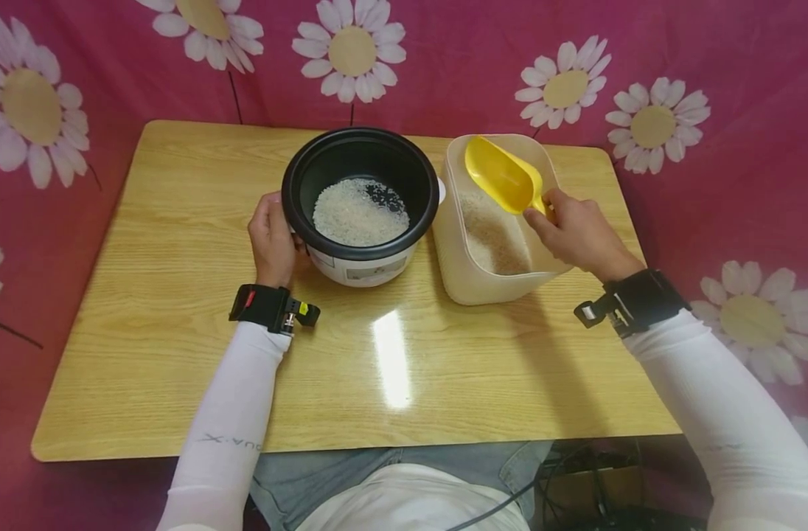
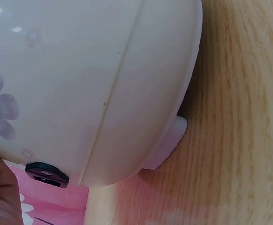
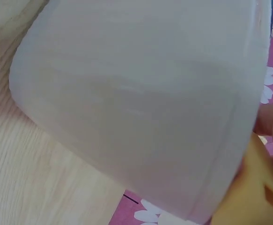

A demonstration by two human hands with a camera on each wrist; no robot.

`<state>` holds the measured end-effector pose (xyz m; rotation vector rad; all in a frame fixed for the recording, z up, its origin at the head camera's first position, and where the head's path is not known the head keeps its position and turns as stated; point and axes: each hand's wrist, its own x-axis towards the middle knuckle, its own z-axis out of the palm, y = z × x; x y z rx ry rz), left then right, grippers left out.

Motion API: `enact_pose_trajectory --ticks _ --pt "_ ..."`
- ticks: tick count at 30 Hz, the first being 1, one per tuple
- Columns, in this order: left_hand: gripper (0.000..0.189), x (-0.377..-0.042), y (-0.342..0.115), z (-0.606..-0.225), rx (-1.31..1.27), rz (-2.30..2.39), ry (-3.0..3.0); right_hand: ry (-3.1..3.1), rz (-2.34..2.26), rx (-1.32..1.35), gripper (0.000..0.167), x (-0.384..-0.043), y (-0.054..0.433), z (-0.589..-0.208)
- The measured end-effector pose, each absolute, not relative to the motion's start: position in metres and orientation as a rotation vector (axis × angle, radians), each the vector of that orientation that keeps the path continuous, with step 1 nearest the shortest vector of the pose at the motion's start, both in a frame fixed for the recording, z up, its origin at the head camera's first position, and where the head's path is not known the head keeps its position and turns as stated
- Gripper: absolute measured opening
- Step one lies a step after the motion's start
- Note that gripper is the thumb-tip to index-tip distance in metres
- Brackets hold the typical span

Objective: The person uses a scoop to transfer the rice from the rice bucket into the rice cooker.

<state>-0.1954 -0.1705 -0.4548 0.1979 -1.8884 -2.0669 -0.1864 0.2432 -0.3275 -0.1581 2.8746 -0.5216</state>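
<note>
A white rice cooker with a black inner pot stands on the table, its lid off. White rice covers most of the pot's floor. My left hand grips the cooker at its left side, where part of the fingers is hidden. In the left wrist view the cooker's pale wall fills much of the picture. With my right hand I hold a yellow scoop by its handle, over the translucent rice bin. No rice shows in the scoop. Inside the bin lies more rice.
The wooden table carries both containers, set side by side near its back edge. A pink cloth with printed daisies hangs behind and along the sides. Below the front edge a dark cable crosses the person's lap.
</note>
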Motion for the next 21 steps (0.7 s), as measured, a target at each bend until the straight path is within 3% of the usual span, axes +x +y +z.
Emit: enact_pose_trajectory --ticks 21 --pt "0.03 -0.197 -0.171 -0.458 0.18 -2.082 -1.882 2.906 -0.332 -0.095 0.037 -0.195 0.232 -0.336"
